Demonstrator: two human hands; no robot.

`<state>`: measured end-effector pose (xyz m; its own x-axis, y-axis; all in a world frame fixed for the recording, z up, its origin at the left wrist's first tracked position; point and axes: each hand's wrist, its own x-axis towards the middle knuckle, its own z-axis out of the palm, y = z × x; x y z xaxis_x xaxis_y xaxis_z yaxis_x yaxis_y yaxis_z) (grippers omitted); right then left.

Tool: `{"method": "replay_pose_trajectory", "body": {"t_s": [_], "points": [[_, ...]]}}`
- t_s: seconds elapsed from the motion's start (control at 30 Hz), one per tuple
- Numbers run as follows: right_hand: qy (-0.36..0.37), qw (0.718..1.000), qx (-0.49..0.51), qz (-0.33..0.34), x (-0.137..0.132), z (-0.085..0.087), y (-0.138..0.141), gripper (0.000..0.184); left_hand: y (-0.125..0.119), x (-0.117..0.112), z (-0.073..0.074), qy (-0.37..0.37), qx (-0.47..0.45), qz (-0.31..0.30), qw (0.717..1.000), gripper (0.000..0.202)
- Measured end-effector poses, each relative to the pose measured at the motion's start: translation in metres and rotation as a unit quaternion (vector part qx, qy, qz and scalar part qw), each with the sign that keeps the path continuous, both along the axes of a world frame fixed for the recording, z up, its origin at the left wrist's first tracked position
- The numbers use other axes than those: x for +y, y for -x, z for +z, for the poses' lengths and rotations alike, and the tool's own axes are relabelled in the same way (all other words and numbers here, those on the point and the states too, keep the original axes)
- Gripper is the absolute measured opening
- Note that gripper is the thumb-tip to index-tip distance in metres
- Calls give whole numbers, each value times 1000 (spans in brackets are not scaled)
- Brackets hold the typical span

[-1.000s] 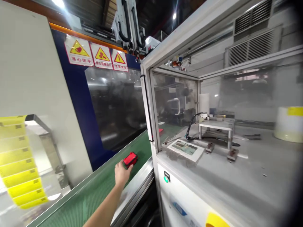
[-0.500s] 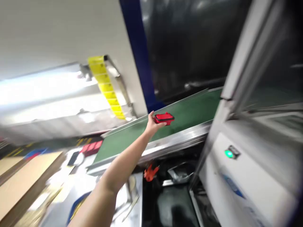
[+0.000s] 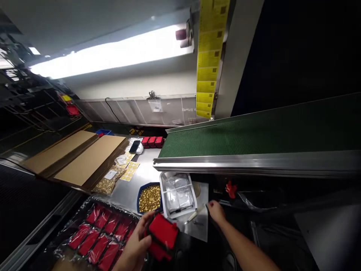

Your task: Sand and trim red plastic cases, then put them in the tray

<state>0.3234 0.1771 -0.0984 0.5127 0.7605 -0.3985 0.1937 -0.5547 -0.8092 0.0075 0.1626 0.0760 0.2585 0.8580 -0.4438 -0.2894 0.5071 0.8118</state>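
My left hand [image 3: 134,246] grips a red plastic part [image 3: 163,234] low in the view, just right of a plastic-lined box [image 3: 60,235] filled with several similar red parts [image 3: 97,237]. My right hand [image 3: 216,210] rests at the edge of the metal worktable [image 3: 128,190] with nothing in it, its fingertips next to a white-handled tool [image 3: 194,215]. Just beyond the held part, a blue tray of small gold pieces [image 3: 149,197] and a white tray of clear plastic bags [image 3: 177,194] sit on the table.
A green conveyor belt [image 3: 254,131] with a steel side rail runs across the right. A yellow label strip [image 3: 207,56] hangs above its end. Cardboard sheets [image 3: 84,158], a phone [image 3: 134,146], stacked red parts [image 3: 152,141] and yellow sticker sheets [image 3: 129,171] lie further left.
The hand lifted the red part off the green belt and brought it down over the worktable. My view swung left and down, and my right hand came into sight.
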Motion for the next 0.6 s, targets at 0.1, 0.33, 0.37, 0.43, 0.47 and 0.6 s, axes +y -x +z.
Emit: {"method": "replay_pose_trajectory", "body": {"t_s": [0.1,0.33,0.37,0.43,0.47,0.6], "points": [[34,998,-45,2,43,-3,6,18,47,-33,-4,102,-30,46,993,93],[87,993,-50,57,90,-2,22,22,38,-63,25,136,-174,180,958,82],[97,992,-45,69,96,-2,22,23,27,-61,27,132,-204,199,949,79],[111,989,-37,89,102,-3,20,22,5,-58,31,113,-243,240,933,75],[114,988,-34,97,102,-3,17,23,-6,-57,33,104,-252,258,927,74],[112,988,-44,101,68,11,-1,30,-42,-53,42,103,-249,302,915,69]]}}
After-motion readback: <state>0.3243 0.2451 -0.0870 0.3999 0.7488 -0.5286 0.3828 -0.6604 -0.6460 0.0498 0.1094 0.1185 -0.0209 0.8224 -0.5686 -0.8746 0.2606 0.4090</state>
